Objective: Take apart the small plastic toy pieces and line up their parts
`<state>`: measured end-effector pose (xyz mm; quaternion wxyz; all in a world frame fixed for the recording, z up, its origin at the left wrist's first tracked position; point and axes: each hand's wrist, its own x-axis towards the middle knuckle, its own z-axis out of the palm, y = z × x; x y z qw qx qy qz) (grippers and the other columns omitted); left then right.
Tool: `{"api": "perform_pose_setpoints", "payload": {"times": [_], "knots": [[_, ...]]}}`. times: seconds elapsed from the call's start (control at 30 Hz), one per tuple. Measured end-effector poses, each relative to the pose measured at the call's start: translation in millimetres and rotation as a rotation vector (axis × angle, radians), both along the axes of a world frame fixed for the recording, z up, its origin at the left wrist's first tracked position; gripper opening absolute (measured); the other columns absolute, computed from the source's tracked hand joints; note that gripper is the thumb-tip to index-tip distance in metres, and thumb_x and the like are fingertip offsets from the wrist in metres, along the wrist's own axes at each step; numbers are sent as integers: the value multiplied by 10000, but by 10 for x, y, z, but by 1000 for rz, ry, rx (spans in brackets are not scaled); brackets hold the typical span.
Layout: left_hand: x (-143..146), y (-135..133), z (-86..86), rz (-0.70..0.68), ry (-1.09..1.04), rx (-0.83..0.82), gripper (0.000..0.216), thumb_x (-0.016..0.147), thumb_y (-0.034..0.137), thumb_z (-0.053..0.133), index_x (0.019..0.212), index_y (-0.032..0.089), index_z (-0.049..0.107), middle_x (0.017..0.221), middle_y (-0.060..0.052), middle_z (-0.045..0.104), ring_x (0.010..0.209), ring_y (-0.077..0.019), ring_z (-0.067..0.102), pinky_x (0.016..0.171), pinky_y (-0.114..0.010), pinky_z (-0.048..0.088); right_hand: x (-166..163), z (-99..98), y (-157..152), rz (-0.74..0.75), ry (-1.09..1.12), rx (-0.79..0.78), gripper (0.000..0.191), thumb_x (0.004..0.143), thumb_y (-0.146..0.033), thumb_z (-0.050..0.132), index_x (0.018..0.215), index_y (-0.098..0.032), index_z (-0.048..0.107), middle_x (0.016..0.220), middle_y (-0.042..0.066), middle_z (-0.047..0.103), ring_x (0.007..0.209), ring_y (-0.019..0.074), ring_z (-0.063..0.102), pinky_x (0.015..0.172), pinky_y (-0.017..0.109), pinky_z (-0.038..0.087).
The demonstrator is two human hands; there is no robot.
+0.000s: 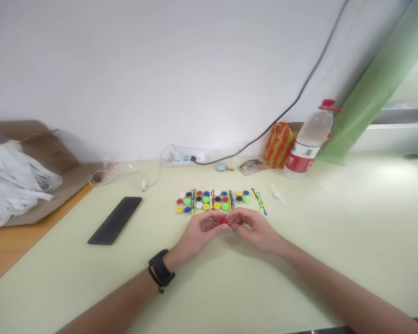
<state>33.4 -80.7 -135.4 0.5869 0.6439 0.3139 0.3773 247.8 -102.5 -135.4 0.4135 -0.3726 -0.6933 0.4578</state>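
My left hand (202, 230) and my right hand (254, 228) meet low over the table, fingertips pinched around a small red plastic piece (224, 221). Fingers cover most of it, so its full shape is hidden. Just beyond the hands lie rows of small round discs in several colours, among them a blue disc (187, 210) and a yellow disc (179, 210). Thin coloured plastic sticks (231, 199) lie between the groups of discs. More sticks (259, 201) lie crossed at the right end of the rows.
A black phone-like slab (114, 221) lies to the left. Behind are a power strip (183, 156) and a white cable plug (143, 185). A large water bottle (308, 141) stands beside a striped bag (278, 144). A cardboard box (69, 155) holds white strips at far left.
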Motion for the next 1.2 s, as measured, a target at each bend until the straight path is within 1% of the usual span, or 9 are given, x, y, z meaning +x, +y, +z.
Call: {"api": "perform_pose_setpoints", "payload": {"times": [0.13,0.3,0.5,0.7,0.83,0.9,1.0,1.1,1.2], "knots": [[8,5,-26,20,3,21,232,919,306,744,1116,184,752,1164,-97,765,1081,-238,726,985,-376,590,-5,-10,13,8,13,-15,149,929,-173,613,1036,-211,708,970,57,740,895,191,686,819,341,554],[9,-8,-36,45,37,13,296,875,325,790,1129,180,745,1143,-103,765,1067,-252,728,980,-403,596,-8,-19,25,-29,43,-30,82,911,-212,666,983,-199,704,915,49,730,838,180,688,774,321,557],[12,-37,-42,28,60,74,239,901,330,763,1095,190,758,1122,-88,767,1037,-227,724,946,-358,595,1,13,22,-24,43,-53,61,897,-254,705,928,-203,694,886,39,717,790,172,678,766,327,562],[-3,-51,-47,44,105,130,210,915,319,743,1088,201,748,1091,-76,762,1025,-218,718,949,-353,587,7,50,10,-44,13,-32,65,884,-269,714,903,-213,690,900,43,734,813,184,687,774,334,569],[-2,-74,-43,28,134,178,196,943,296,703,1119,220,742,1109,-66,751,1042,-209,714,959,-347,585,13,46,-2,-48,-46,22,34,893,-244,682,912,-216,686,884,38,736,816,183,682,769,322,563],[-1,-89,-39,16,148,218,200,952,278,685,1137,224,738,1112,-66,742,1035,-204,713,943,-336,590,21,30,-2,-40,-98,67,21,903,-229,658,900,-217,676,854,26,723,780,171,661,735,302,550],[-1,-107,-34,9,185,293,193,954,263,674,1133,221,734,1088,-68,735,991,-194,711,871,-307,599,48,-5,8,-16,-175,108,38,908,-219,641,871,-214,644,823,9,688,731,152,617,686,275,517],[-4,-111,-39,21,224,350,176,959,254,659,1113,218,734,1053,-66,736,958,-188,704,840,-298,596,86,-27,21,7,-257,91,76,920,-245,635,857,-212,605,768,-9,645,675,138,568,627,262,470],[-6,-95,-59,26,229,342,166,956,248,645,1092,208,733,1052,-75,741,955,-197,708,857,-318,600,120,-24,25,34,-313,77,86,951,-275,599,888,-216,598,709,-27,599,623,131,516,576,259,410]]}}
